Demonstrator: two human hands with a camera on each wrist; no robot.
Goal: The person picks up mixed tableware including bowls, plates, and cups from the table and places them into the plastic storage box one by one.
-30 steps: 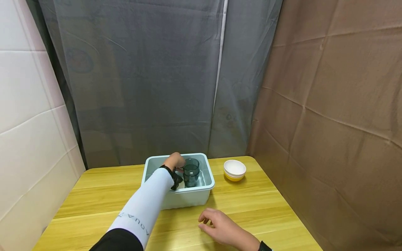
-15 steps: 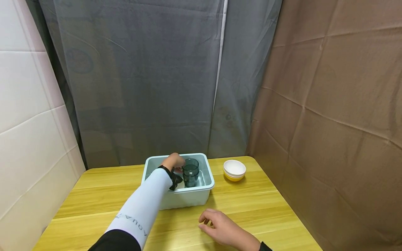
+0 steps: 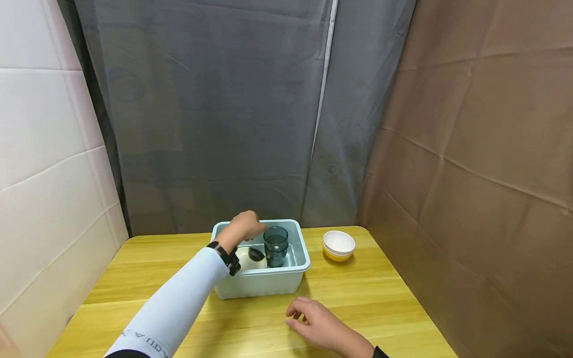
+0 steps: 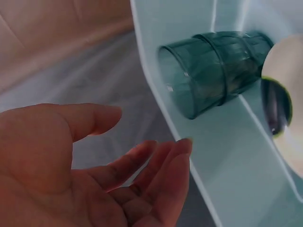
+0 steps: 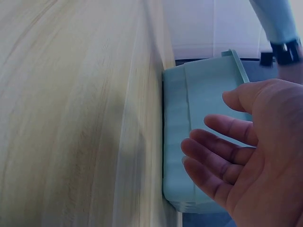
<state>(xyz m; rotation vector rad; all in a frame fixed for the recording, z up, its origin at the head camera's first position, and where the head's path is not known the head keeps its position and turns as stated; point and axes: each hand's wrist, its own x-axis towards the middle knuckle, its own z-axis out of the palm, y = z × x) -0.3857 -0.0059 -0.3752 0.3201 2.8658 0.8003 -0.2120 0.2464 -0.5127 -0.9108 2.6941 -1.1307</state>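
My left hand (image 3: 245,226) hangs over the back left of the pale blue plastic bin (image 3: 264,286), fingers loosely bent. In the left wrist view nothing lies between its thumb and fingers (image 4: 173,179), and the fingertips overlap the bin's rim. Inside the bin stand stacked dark teal see-through cups (image 3: 276,243), right beside the hand. To their left lies a round cream dish-like thing (image 3: 243,259) with a dark oval patch. My right hand (image 3: 318,323) is in front of the bin, near the tabletop, its fingers relaxed around nothing.
Stacked bowls (image 3: 339,243), white above yellow, sit to the right of the bin on the wooden table (image 3: 376,303). A grey curtain (image 3: 215,124) hangs behind the table. Brown cloth (image 3: 483,199) borders the right side and white cloth (image 3: 58,199) the left.
My left hand has risen from inside the bin and drawn back to the left, uncovering the cream thing. The right hand stays in place. The head view has shifted slightly.
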